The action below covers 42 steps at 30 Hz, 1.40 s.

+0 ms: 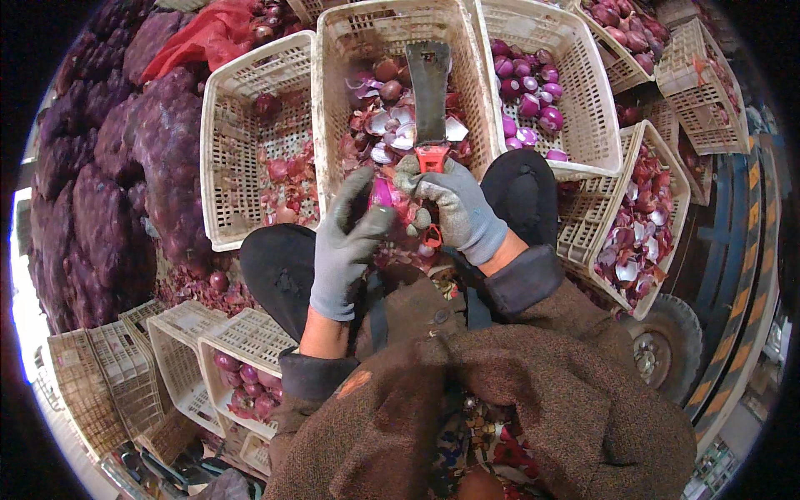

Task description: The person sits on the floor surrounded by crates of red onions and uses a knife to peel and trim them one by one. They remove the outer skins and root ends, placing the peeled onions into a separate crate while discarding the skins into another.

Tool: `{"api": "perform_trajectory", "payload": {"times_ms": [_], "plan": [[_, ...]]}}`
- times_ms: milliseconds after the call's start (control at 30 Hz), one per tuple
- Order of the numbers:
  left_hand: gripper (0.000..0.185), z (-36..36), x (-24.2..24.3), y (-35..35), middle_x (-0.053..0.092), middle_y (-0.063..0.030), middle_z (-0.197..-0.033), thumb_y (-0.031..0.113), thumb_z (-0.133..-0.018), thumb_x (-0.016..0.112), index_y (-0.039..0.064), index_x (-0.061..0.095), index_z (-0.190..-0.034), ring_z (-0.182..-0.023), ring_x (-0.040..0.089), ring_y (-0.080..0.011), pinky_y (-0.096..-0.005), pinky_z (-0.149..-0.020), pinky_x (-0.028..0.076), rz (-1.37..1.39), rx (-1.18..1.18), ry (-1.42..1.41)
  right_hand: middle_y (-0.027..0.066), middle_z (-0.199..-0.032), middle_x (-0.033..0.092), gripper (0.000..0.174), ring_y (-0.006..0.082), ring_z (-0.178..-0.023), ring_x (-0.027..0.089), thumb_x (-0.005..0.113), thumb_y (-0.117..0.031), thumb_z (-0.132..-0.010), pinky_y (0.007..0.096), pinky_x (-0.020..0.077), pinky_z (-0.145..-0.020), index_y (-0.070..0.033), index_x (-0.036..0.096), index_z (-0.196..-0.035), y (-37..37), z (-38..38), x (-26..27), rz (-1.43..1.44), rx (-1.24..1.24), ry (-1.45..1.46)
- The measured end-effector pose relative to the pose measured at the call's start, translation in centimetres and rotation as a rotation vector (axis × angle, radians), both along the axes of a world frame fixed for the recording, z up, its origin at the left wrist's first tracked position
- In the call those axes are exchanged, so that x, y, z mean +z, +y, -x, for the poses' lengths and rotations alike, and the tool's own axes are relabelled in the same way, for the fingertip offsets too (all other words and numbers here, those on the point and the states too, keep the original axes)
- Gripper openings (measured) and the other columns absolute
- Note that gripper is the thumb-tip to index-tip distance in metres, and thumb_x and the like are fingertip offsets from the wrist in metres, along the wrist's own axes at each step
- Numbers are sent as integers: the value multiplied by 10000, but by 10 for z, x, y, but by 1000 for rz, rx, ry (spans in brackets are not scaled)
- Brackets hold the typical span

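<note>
My left hand (350, 240), in a grey glove, holds a purple onion (380, 192) between thumb and fingers. In my gloved right hand (459, 203) is the red handle (431, 157) of a knife whose wide dark blade (429, 94) points away from me. Both hands are over the near end of a middle plastic crate (325, 94), where onion skins, cut pieces and a few brown-red onions lie. Peeled purple onions (529, 105) sit in the crate to the right. The crate on the left (215, 156) holds dry skins and one dark onion.
Mesh sacks full of onions (169, 150) are piled at the left, with a red net (200, 34) on top. A tilted crate of skins (678, 206) stands right, near a wheel (662, 350). More crates (181, 369) stand at the lower left, one holding onions.
</note>
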<state>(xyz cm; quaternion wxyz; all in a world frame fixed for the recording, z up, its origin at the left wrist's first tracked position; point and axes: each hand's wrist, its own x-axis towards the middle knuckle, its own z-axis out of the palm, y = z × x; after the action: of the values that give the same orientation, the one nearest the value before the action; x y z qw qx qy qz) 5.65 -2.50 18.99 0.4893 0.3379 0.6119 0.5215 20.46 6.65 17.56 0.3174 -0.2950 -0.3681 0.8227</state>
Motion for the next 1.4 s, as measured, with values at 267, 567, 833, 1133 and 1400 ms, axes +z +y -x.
{"api": "perform_trajectory", "payload": {"times_ms": [267, 567, 833, 1133, 1400], "plan": [[389, 18, -25, -5, 575, -137, -1251, 93, -899, 533, -29, 528, -1268, -1145, 550, -225, -357, -998, 423, -354, -147, 93, 31, -822, 591, 220, 97, -531, 570, 563, -141, -880, 266, 513, -455, -19, 577, -1063, 2, -2, -4, 242, 19, 194], [441, 20, -50, -8, 541, -148, -1304, 279, -964, 463, 7, 480, -1311, -1225, 504, -300, -467, -1059, 384, -164, 74, -1287, 75, -952, 646, 291, 171, -636, 658, 531, -143, -893, 327, 586, -495, 8, 569, -1139, 11, -10, -12, 373, -15, 408], [453, 35, -78, -20, 564, -138, -1266, 189, -881, 558, 1, 500, -1290, -1172, 551, -275, -418, -1010, 441, -110, -88, -37, 149, -1207, 608, 306, 213, -778, 692, 558, -136, -894, 309, 598, -487, 20, 573, -1157, 18, -16, -12, 329, -31, 410], [391, 46, -60, -17, 548, -126, -1279, 173, -972, 498, -5, 467, -1319, -1132, 570, -266, -409, -962, 484, -214, 223, -656, 72, -883, 644, 220, 143, -662, 640, 625, -140, -867, 289, 551, -478, -22, 575, -1047, 35, -42, -6, 188, -51, 216], [645, 38, -10, -4, 518, -101, -1308, 72, -775, 704, 24, 434, -1358, -1178, 527, -241, -372, -1008, 437, -186, 217, -641, 7, -822, 656, 384, 23, -709, 586, 718, -204, -857, 172, 411, -531, -48, 569, -1175, 41, -14, 9, -263, -14, -348]]}}
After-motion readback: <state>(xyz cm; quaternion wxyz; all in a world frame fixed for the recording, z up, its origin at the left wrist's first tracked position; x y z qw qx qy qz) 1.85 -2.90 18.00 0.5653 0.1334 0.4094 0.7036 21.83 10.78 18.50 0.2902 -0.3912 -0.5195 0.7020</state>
